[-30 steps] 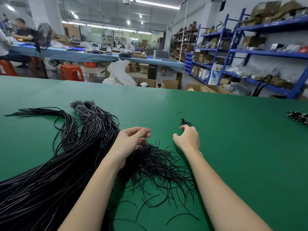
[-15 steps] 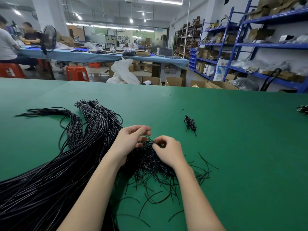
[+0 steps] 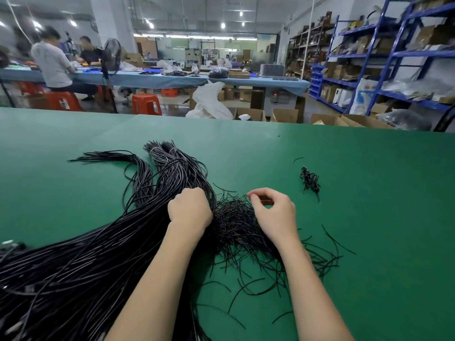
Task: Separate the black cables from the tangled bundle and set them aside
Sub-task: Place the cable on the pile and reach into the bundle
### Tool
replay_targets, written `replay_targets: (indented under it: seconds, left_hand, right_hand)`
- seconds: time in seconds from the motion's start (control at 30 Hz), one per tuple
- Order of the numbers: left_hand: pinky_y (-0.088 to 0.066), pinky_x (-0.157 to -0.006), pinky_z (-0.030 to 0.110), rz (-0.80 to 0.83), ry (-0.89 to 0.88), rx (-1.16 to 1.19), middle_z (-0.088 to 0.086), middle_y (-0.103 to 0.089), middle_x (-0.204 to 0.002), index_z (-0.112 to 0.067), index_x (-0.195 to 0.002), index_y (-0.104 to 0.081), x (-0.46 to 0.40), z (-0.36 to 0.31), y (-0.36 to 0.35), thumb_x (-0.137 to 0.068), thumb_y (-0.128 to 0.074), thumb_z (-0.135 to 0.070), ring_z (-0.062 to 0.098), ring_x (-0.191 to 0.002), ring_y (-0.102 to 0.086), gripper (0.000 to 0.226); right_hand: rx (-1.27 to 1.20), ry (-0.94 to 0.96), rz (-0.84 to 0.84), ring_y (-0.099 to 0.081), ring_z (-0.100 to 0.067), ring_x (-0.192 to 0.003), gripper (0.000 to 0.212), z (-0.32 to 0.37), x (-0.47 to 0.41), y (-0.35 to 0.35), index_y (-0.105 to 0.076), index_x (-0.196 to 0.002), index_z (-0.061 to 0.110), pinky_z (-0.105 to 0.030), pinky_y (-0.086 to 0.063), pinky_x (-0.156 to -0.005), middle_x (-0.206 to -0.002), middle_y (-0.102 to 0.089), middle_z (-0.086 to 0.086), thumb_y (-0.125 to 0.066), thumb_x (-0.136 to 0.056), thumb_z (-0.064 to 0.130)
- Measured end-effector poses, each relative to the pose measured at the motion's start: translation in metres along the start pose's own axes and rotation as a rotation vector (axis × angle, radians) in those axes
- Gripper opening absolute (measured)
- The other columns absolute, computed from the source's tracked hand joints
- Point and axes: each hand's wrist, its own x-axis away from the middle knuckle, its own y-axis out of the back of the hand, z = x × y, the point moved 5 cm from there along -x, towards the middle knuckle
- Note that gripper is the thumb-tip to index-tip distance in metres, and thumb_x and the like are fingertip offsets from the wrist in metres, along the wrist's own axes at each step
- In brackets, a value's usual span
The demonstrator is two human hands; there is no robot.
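Observation:
A thick bundle of long black cables [image 3: 98, 254] fans from the near left up to tied ends [image 3: 160, 150] on the green table [image 3: 369, 217]. A tangle of short thin black cables [image 3: 238, 230] lies between my hands. My left hand [image 3: 189, 209] is curled with its fingers dug into the cables where bundle and tangle meet. My right hand [image 3: 273, 214] hovers over the tangle's right side, thumb and forefinger curled together at a thin strand. A small clump of separated black pieces [image 3: 310, 180] lies to the far right of my right hand.
One short loose strand [image 3: 298, 159] lies beyond the clump. Stray strands [image 3: 337, 242] spread to the right of the tangle. Past the table's far edge [image 3: 246, 120] are cardboard boxes, orange stools, blue shelving and seated people at a blue table.
My right hand came back from the small clump on the right to the tangle and now pinches at its top. My left hand turned its fingers down into the cables.

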Motion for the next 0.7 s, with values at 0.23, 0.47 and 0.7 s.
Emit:
replay_targets:
  seconds: [0.23, 0.47, 0.7]
  left_hand:
    - [-0.050, -0.076, 0.029, 0.002, 0.065, 0.505, 0.004, -0.070, -0.089, -0.020, -0.091, -0.074, -0.008, 0.007, 0.011, -0.090, -0.062, -0.025, 0.025, -0.086, -0.066, 0.012]
    - [-0.050, -0.051, 0.017, 0.340, 0.111, 1.611, -0.002, -0.063, -0.058, -0.008, -0.088, -0.067, -0.007, -0.012, 0.010, -0.093, -0.068, -0.008, 0.008, -0.052, -0.055, 0.005]
    - [-0.039, -0.056, 0.021, 0.177, -0.120, 1.308, -0.009, -0.072, -0.079, -0.018, -0.095, -0.073, -0.006, -0.011, 0.019, -0.095, -0.066, -0.025, 0.007, -0.060, -0.050, 0.010]
  right_hand:
    - [-0.101, 0.003, 0.063, -0.065, 0.008, -0.075, 0.015, 0.009, 0.001, -0.006, -0.077, -0.083, 0.031, -0.004, -0.045, -0.066, -0.079, -0.073, 0.025, -0.068, -0.093, 0.024]
    - [-0.168, 0.001, 0.500, -0.068, 0.000, -0.077, 0.027, 0.042, 0.010, -0.018, -0.075, -0.098, 0.031, -0.022, -0.051, -0.077, -0.092, -0.079, 0.012, -0.072, -0.084, 0.055]
    - [-0.517, -0.255, 0.555, -0.056, -0.007, -0.054, 0.009, 0.052, 0.009, -0.007, -0.066, -0.089, 0.014, -0.014, -0.040, -0.043, -0.070, -0.071, 0.000, -0.063, -0.098, 0.013]
